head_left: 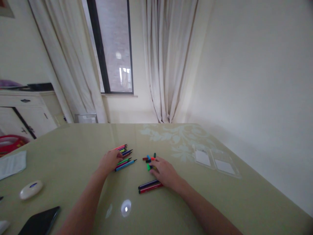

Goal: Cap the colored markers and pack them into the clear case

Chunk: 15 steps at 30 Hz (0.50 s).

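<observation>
My left hand point(110, 161) curls over a row of uncapped felt-tip pens point(126, 165), their tips pointing right. Its fingers close on a pen in the row; the grip is partly hidden. To the right lies a small heap of coloured pen caps point(148, 158). My right hand point(165, 173) reaches into this heap, thumb and fingers around a small cap, beside a green cap point(148, 167). Beneath that hand, a dark blue capped pen point(148, 184) and a red capped pen point(149, 188) lie side by side, their right ends covered.
An open clear plastic case point(212, 163) lies at the right of the glossy table point(156, 215). On the left are a phone point(40, 222), a white oval device point(31, 190) and some paper point(13, 164). A wall borders the table's right side.
</observation>
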Available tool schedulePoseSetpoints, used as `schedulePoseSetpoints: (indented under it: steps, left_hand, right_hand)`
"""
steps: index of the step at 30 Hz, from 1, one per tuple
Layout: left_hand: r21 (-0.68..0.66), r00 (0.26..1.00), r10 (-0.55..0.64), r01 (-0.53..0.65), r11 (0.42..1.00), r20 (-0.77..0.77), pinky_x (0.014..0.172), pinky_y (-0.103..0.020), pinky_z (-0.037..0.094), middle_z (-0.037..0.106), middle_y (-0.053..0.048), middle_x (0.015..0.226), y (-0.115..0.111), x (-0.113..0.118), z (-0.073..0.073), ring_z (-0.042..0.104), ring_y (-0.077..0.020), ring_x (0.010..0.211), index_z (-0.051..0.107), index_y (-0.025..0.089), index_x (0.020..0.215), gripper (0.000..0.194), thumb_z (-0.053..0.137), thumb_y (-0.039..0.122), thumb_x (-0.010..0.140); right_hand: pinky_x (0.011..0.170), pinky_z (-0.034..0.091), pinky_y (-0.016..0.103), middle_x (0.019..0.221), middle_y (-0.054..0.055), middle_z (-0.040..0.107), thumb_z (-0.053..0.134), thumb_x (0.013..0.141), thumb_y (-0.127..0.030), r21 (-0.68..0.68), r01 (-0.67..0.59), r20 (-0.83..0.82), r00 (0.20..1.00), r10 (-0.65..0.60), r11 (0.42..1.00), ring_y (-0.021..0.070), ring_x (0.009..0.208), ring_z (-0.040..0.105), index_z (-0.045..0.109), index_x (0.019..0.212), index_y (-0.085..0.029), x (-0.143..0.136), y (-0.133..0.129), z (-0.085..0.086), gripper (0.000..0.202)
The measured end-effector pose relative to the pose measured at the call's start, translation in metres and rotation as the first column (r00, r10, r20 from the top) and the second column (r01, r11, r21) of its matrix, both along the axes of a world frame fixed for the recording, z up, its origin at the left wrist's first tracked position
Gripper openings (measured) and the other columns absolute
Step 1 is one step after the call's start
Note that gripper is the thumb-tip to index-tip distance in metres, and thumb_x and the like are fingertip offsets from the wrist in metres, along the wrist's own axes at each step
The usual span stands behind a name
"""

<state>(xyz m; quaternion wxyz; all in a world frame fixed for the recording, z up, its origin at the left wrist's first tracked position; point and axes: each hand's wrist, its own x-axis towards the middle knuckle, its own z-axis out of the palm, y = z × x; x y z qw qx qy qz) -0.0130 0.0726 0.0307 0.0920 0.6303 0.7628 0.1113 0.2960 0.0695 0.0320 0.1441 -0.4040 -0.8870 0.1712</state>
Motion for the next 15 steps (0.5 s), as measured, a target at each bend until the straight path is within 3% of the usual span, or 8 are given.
schedulePoseSetpoints:
  steps: [4,15]
  left_hand:
    - [0.022,1.0,0.001,-0.001,1.0,0.005,0.086,-0.031,0.051,0.079,-0.006,0.103,-0.0002,-0.0023,0.0037,0.072,-0.0245,0.099,0.078,0.027,0.096,0.021,0.058,0.033,0.09]
    - [0.044,0.994,0.104,-0.104,0.994,-0.012,0.09,-0.035,0.052,0.076,-0.008,0.115,-0.0043,0.002,0.0015,0.07,-0.0275,0.108,0.076,0.027,0.102,0.021,0.059,0.029,0.09]
  right_hand:
    - [0.086,0.046,0.03,0.11,0.008,0.07,0.064,0.094,-0.029,0.012,0.057,0.023,0.998,-0.057,0.998,0.0241,0.101,0.066,0.073,0.106,-0.022,-0.0018,0.0016,-0.0036,0.016]
    - [0.08,0.044,0.028,0.103,0.006,0.072,0.064,0.092,-0.025,0.012,0.113,0.012,0.994,-0.113,0.994,0.0228,0.098,0.066,0.067,0.097,-0.022,0.0006,0.0069,-0.0093,0.007]
